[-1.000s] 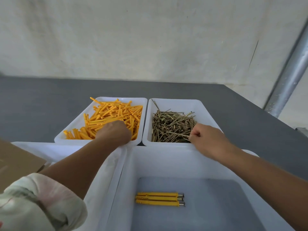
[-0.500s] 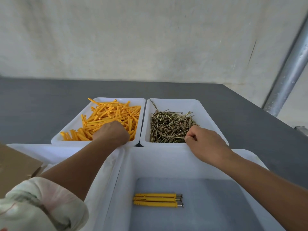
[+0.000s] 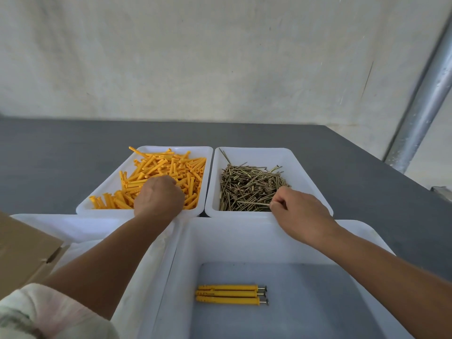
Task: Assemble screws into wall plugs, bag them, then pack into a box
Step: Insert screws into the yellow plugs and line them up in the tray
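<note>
Orange wall plugs (image 3: 168, 167) fill the left white tray (image 3: 171, 149). My left hand (image 3: 159, 196) sits on the pile, knuckles up, with its fingers curled down among the plugs and hidden. Brass screws (image 3: 247, 184) lie heaped in the right white tray (image 3: 293, 155). My right hand (image 3: 298, 209) is at that tray's near edge, its thumb and forefinger pinching the end of a screw (image 3: 252, 203) that lies flat on the pile. Three plugs with screws in them (image 3: 227, 294) lie side by side in the big white bin (image 3: 220, 236) in front of me.
A brown cardboard box (image 3: 22, 253) stands at the near left, over another white bin (image 3: 61, 226). The grey table (image 3: 49, 155) runs back to a pale wall. A metal pole (image 3: 425, 99) slants up at the right, past the table's right edge.
Both hands have stayed at their trays. My right hand has drawn slightly back toward the screw tray's near edge. The view has shifted a little.
</note>
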`<state>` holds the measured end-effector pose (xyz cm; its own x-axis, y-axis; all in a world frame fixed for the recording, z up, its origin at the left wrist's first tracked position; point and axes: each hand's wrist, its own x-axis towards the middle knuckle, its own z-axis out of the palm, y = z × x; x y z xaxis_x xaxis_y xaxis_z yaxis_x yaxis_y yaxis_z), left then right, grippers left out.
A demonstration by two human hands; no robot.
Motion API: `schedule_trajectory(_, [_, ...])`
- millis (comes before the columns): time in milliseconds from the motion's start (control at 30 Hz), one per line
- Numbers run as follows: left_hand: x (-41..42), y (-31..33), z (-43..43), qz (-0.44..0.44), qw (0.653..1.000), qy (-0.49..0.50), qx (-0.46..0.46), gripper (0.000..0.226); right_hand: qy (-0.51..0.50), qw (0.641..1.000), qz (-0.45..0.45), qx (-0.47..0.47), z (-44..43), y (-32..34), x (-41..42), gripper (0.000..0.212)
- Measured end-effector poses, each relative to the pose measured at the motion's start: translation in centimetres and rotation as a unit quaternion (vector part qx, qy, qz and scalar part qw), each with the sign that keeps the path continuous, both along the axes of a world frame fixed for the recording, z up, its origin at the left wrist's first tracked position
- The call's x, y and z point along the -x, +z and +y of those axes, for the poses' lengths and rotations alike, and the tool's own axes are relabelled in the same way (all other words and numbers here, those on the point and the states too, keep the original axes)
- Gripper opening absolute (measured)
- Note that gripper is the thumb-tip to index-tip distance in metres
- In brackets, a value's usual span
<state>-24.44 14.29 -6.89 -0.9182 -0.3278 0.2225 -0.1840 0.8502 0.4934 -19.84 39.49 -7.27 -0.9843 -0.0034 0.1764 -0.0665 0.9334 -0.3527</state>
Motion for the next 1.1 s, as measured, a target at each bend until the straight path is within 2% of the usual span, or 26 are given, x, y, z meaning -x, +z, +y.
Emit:
schedule_trajectory(167, [-1.1, 1.7, 0.0, 0.032, 0.996, -0.017, -0.081, 0.026, -0.001, 1.000, 0.002, -0.007, -0.1, -0.1, 0.0, 0.019])
schedule_trajectory(300, [-2.3, 3.6, 0.4, 0.061, 0.964, -0.078, -0.247, 0.026, -0.003, 1.000, -0.002, -0.005, -0.2, 0.0, 0.0, 0.019])
schedule_trajectory(400, [-3.4, 4.5, 1.1, 0.021, 0.908, -0.119, -0.401, 0.020, -0.001, 1.000, -0.007, 0.004, -0.2, 0.1, -0.1, 0.020])
schedule_trajectory(500, [-4.5, 4.4, 1.7, -0.037, 0.813, -0.118, -0.568, 0.010, 0.000, 1.000, -0.005, 0.021, -0.1, 0.2, -0.2, 0.021])
schedule_trajectory(600, [-5.2, 3.8, 2.1, -0.053, 0.754, -0.122, -0.644, 0.005, 0.007, 0.998, 0.019, 0.060, 0.0, 0.4, -0.4, 0.023])
schedule_trajectory(667, [-5.4, 3.7, 2.1, -0.053, 0.731, -0.126, -0.669, 0.008, 0.012, 0.995, 0.043, 0.094, 0.0, 0.6, -0.4, 0.023])
schedule_trajectory(733, [-5.4, 3.7, 2.1, -0.042, 0.727, -0.127, -0.673, 0.007, 0.018, 0.990, 0.057, 0.129, 0.1, 0.6, -0.6, 0.021])
schedule_trajectory(833, [-5.3, 3.3, 1.9, -0.037, 0.738, -0.126, -0.662, 0.021, 0.045, 0.978, 0.064, 0.193, 0.4, 0.6, -0.6, 0.020])
schedule_trajectory(933, [-5.5, 2.8, 1.8, -0.062, 0.765, -0.133, -0.627, 0.029, 0.072, 0.970, 0.059, 0.225, 0.5, 0.6, -0.6, 0.018])
schedule_trajectory(1100, [-6.1, 3.0, 2.0, -0.076, 0.842, -0.138, -0.517, 0.034, 0.098, 0.962, 0.069, 0.247, 0.5, 0.6, -0.6, 0.015])
